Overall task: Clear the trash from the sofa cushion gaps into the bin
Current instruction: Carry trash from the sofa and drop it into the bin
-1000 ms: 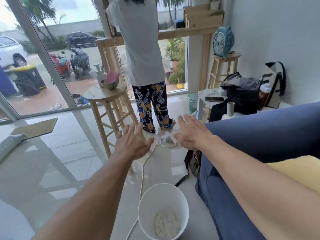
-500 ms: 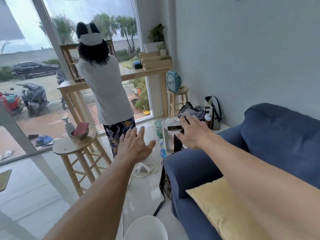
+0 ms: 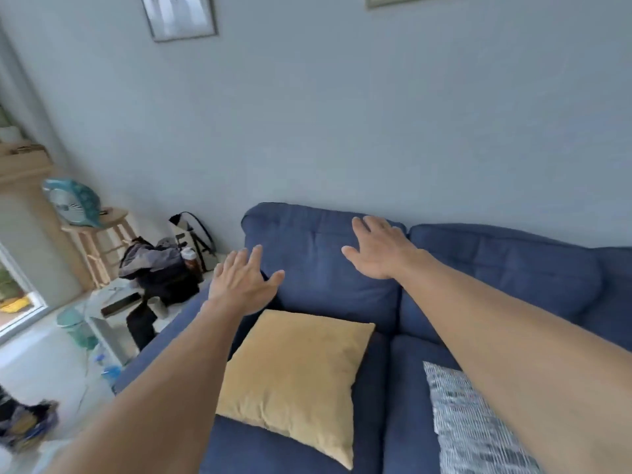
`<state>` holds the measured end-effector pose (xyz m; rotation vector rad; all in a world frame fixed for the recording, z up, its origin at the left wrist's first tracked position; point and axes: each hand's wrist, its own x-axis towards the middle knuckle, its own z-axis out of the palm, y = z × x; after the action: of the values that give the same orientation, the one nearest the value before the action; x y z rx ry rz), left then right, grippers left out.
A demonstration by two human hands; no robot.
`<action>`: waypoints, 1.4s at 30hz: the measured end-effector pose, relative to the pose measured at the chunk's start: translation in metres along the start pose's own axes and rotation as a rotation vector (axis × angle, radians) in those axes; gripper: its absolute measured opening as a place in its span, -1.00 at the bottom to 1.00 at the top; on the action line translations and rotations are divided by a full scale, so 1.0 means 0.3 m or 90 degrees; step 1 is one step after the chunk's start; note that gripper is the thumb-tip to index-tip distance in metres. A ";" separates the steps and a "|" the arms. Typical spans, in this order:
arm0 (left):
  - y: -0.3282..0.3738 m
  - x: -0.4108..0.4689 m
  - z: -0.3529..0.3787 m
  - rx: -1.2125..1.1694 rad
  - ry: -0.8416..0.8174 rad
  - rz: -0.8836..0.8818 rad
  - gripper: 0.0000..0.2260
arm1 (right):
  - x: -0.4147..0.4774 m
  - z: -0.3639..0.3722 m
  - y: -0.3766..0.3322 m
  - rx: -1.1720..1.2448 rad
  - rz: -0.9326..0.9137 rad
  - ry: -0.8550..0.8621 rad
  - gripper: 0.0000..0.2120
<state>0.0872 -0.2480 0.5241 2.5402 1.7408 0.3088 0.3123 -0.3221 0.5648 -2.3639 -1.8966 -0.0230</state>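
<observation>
Both hands reach out over the blue sofa (image 3: 496,268), and both are spread wide with straight fingers, holding nothing. The left hand (image 3: 239,285) hangs palm-down at the sofa's left end, just above the far corner of a yellow cushion (image 3: 294,374) that lies flat on the left seat. The right hand (image 3: 379,249) is higher, in front of the upper part of the left back cushion (image 3: 318,268) near its right edge; whether it touches the fabric cannot be told. Just right of that hand runs the gap between the two back cushions (image 3: 403,302), which continues forward as the seam between the two seat cushions (image 3: 388,388) – both are dark creases, and what lies inside them cannot be made out. A grey-and-white patterned cushion (image 3: 475,422) lies on the right seat, partly under the right forearm. Left of the sofa stand a low white table (image 3: 113,302) with dark bags (image 3: 157,268) piled on it and a wooden stool (image 3: 102,227) carrying a teal fan (image 3: 73,201). A framed picture (image 3: 179,15) hangs on the pale wall above.
</observation>
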 end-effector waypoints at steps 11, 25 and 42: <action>0.914 0.047 0.118 -0.039 -0.045 0.277 -0.31 | -0.457 -0.113 0.798 -0.011 0.278 0.041 -0.37; 1.994 -0.229 0.377 -0.028 -0.143 0.525 -0.32 | -1.003 -0.073 1.626 -0.003 0.519 0.015 -0.37; 2.582 -0.187 1.002 0.051 -0.319 0.788 -0.40 | -1.154 0.428 2.055 0.133 0.816 -0.080 -0.38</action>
<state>0.8360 -0.5618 0.3388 2.9951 -0.0959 -0.3623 0.8295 -0.7779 0.3620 -2.9381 -0.1067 0.3967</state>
